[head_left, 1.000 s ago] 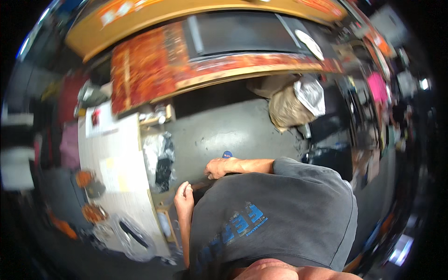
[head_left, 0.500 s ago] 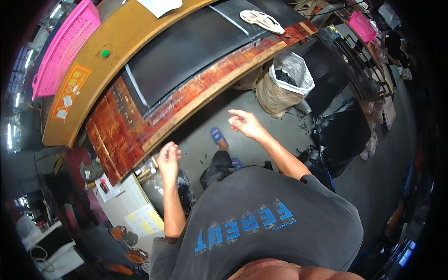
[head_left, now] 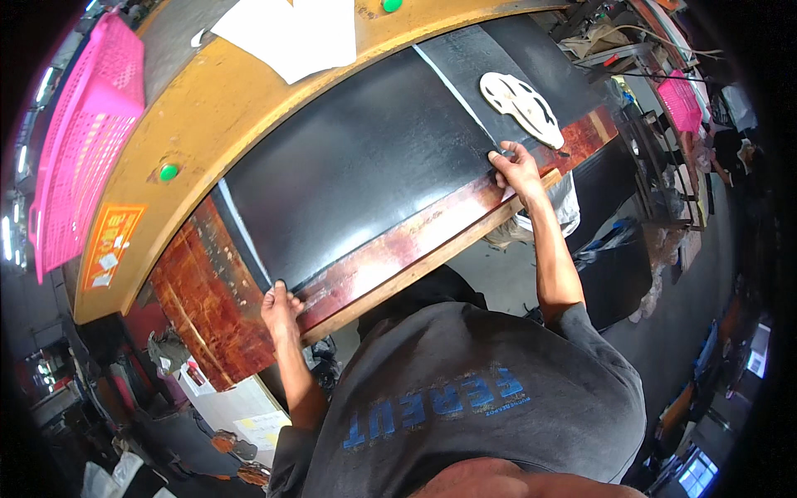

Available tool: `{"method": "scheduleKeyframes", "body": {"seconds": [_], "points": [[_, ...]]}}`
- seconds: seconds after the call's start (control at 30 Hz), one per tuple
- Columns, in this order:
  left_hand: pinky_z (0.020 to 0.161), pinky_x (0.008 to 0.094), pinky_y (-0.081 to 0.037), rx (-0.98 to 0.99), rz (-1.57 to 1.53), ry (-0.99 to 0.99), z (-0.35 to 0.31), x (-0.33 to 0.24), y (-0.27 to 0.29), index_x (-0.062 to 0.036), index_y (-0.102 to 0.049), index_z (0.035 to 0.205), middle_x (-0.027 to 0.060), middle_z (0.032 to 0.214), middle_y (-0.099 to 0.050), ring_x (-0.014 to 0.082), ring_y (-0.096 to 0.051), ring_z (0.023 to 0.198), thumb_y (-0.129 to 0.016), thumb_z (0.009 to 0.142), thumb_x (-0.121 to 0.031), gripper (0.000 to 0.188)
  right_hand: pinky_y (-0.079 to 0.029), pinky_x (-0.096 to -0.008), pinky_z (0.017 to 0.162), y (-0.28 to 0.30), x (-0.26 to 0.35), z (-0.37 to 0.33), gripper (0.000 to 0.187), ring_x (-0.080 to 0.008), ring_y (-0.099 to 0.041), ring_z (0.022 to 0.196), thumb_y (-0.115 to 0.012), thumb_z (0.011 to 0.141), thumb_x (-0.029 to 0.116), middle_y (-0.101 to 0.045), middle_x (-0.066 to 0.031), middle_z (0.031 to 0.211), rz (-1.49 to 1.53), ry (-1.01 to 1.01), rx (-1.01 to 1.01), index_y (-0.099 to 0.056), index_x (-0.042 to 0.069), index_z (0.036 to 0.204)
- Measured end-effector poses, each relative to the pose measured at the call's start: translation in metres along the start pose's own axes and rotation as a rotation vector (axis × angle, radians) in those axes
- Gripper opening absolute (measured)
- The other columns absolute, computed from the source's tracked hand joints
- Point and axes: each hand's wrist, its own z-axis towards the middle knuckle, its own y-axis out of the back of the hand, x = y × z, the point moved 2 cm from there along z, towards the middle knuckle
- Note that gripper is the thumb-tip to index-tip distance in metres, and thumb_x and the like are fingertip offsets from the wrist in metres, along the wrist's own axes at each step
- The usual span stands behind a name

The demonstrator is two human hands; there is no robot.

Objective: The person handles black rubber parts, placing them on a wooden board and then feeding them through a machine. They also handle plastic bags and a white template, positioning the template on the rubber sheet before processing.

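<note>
A smooth black sheet (head_left: 357, 158) lies flat on the red-brown wooden bench (head_left: 207, 307), with a pale strip (head_left: 241, 224) along its left end and a second pale strip (head_left: 457, 93) toward the right. My left hand (head_left: 282, 314) pinches the sheet's near left corner, beside the lower end of the left strip. At the near right corner, where the other strip ends, my right hand (head_left: 516, 172) has its thumb and fingers closed on the sheet's edge. A cream-white cut-out template with slots (head_left: 519, 108) rests on black material just beyond my right hand.
Behind the bench runs a yellow raised ledge (head_left: 195, 124) with green round knobs, white paper (head_left: 290, 37) and an orange sticker. A pink basket (head_left: 91, 124) stands far left. Below the bench's right edge is a white-lined sack (head_left: 560, 212); black sheets (head_left: 614, 266) hang at right.
Both hands have moved forward from in front of the bench and now grip the black sheet's near corners. My body has come closer to the bench, so more of it fills the view.
</note>
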Motion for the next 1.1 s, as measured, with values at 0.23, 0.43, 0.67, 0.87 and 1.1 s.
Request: {"method": "scheduleKeyframes", "body": {"seconds": [0.23,0.43,0.67,0.87,1.1], "points": [[0.04,0.0262,-0.045,-0.05,0.376,-0.049,0.01,-0.029,-0.014,-0.0124,-0.059,0.079,0.002,0.063,-0.061,0.0106,-0.055,0.046,-0.073,0.102,-0.029,0.031,-0.055,-0.0405,0.067,-0.023,0.063,0.05,0.038,-0.0208,-0.071,0.072,-0.072,0.097,0.031,-0.071,-0.0129,0.084,-0.459,0.073,0.153,-0.07,-0.004,0.111],[0.046,0.0327,-0.047,-0.149,0.87,-0.201,0.009,-0.06,-0.031,-0.0031,-0.066,0.076,0.0047,0.057,-0.062,0.0141,-0.058,0.047,-0.072,0.1,-0.044,0.048,-0.061,-0.0373,0.071,-0.028,0.059,0.067,0.045,-0.0232,-0.073,0.083,-0.072,0.1,0.034,-0.074,-0.0182,0.096,-0.45,0.069,0.206,-0.069,-0.007,0.119],[0.062,0.0401,-0.053,-0.248,1.024,-0.354,0.024,-0.078,-0.045,0.0008,-0.071,0.083,0.01,0.059,-0.064,0.0227,-0.065,0.057,-0.071,0.098,-0.05,0.053,-0.059,-0.0374,0.071,-0.032,0.07,0.082,0.04,-0.0204,-0.072,0.078,-0.072,0.099,0.034,-0.073,-0.0167,0.088,-0.48,0.111,0.298,-0.073,-0.006,0.108],[0.099,0.0477,-0.052,-0.473,1.341,-0.556,0.043,-0.086,-0.044,0.0006,-0.066,0.13,0.0279,0.118,-0.072,0.0437,-0.069,0.11,-0.075,0.094,-0.046,0.06,-0.054,-0.047,0.097,-0.027,0.087,0.102,0.051,-0.0406,-0.071,0.109,-0.07,0.097,0.045,-0.075,-0.0247,0.112,-0.813,0.338,0.084,-0.07,0.002,0.124],[0.117,0.0559,-0.039,-0.606,1.211,-0.469,0.073,-0.052,-0.082,0.0118,-0.051,0.144,0.0395,0.141,-0.054,0.0549,-0.049,0.135,-0.061,0.094,-0.065,0.092,-0.053,-0.0474,0.095,-0.058,0.079,0.135,0.061,-0.0435,-0.07,0.111,-0.067,0.095,0.053,-0.073,-0.0311,0.11,-0.799,0.276,0.168,-0.07,-0.002,0.122]]}}
